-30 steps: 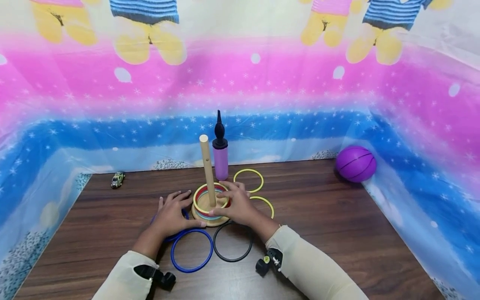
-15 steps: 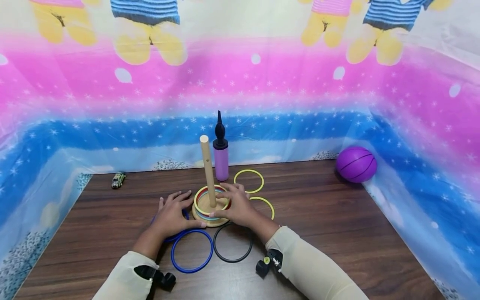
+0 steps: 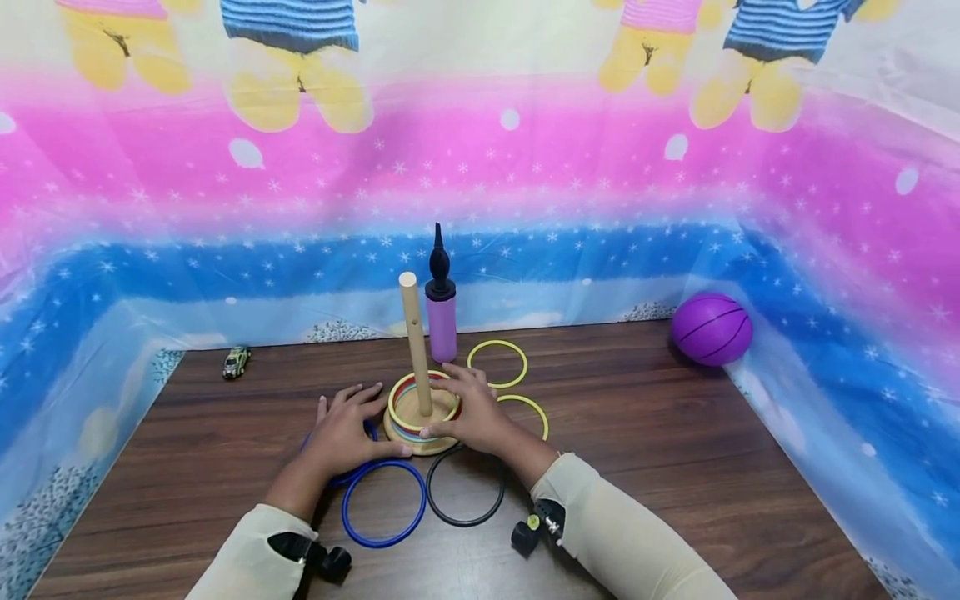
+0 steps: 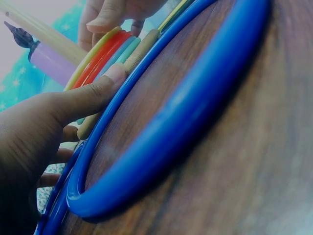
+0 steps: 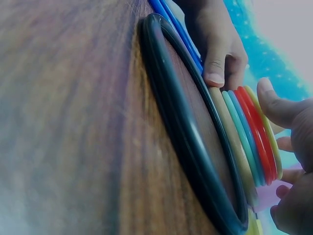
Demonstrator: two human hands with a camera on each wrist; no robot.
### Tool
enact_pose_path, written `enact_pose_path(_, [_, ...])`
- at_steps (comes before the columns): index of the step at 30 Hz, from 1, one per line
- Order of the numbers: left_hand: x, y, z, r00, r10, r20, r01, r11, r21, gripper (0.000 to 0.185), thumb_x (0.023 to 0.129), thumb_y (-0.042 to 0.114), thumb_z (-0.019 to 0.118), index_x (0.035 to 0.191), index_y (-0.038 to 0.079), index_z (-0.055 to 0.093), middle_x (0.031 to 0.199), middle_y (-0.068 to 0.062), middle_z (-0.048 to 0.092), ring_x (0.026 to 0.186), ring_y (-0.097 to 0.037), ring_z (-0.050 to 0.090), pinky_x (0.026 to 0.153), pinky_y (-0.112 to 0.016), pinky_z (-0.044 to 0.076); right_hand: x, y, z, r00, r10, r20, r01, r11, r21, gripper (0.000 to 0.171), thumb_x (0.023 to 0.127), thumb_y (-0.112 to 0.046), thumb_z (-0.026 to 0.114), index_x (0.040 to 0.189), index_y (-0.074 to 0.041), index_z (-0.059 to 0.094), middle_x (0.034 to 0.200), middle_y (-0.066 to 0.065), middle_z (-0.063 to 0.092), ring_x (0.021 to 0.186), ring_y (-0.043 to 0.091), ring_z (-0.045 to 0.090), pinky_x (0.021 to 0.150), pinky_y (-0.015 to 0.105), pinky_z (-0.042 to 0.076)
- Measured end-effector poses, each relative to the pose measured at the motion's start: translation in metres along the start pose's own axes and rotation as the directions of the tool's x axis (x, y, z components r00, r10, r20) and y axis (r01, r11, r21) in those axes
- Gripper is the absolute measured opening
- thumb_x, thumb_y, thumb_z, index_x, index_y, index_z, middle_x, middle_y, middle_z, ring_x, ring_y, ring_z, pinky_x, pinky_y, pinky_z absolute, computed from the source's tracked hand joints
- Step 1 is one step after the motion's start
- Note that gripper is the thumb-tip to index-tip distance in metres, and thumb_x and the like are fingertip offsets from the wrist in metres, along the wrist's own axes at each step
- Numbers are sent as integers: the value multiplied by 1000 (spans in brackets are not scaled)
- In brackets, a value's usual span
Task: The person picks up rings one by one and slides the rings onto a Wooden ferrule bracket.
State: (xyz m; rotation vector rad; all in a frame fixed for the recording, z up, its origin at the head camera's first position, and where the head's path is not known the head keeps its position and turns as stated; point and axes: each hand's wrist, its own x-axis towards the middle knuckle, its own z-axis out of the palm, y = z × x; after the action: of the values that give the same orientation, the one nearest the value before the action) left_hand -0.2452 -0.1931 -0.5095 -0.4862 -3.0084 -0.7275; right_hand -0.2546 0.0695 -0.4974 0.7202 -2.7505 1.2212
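Note:
A wooden ring-toss stand with a round base (image 3: 431,447) and an upright peg (image 3: 415,342) stands mid-table. Stacked around the peg are a yellow ring (image 5: 266,129) on top, red rings (image 5: 255,133) below it, then blue and teal rings (image 5: 241,134). My left hand (image 3: 345,433) grips the base's left side, thumb on its front edge, fingers spread over a blue ring (image 3: 371,428) on the table. On the stack's right side, my right hand (image 3: 476,412) surrounds the yellow ring with parted thumb and fingers. In the right wrist view the thumb stands just off that ring.
In front lie another blue ring (image 3: 346,510) and a black ring (image 3: 465,524). Two more yellow rings, a far one (image 3: 497,342) and a nearer one (image 3: 545,417), lie to the right. A purple hand pump (image 3: 442,329), purple ball (image 3: 711,328) and toy car (image 3: 236,362) stand farther back.
The top yellow ring has dropped slightly onto the stack and lies flatter. Both hands have stayed almost in place.

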Motion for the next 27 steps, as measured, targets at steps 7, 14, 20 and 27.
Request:
enact_pose_path(7, [3,5,9,1000,14,6,-14,1000,0,108,75,74,90,161,16,58,172,-20,46,160,-54,33,122,-91,9,-8,3,-11,999,-2,-46,2,1000,-15,77,79,-34,101,145,-8,70,170,21,46,157,50,35,117,78,32])
enact_pose_path(14, [4,3,10,1000,14,-11,-14,1000,-1,108,75,75,89,161,17,58,172,-19,47,161,-52,33,123,-90,9,-17,2,-24,999,30,-34,-30,1000,1,74,83,-32,99,146,-9,69,171,19,45,160,49,31,120,83,26])
enact_pose_path(20, [0,0,1,1000,7,-10,-7,1000,-4,109,75,73,91,160,15,58,171,-22,47,160,-54,33,122,-91,9,-22,6,-29,998,10,-63,-10,1000,-4,72,80,-29,101,142,-8,72,168,20,49,159,50,33,117,82,28])
enact_pose_path(27, [-1,-2,0,1000,-2,-2,2,1000,-11,109,75,72,91,161,16,57,172,-21,46,161,-53,31,123,-90,8,-34,23,-44,997,0,-80,0,1000,3,74,79,-27,101,143,-6,71,167,20,49,158,48,34,115,84,24])
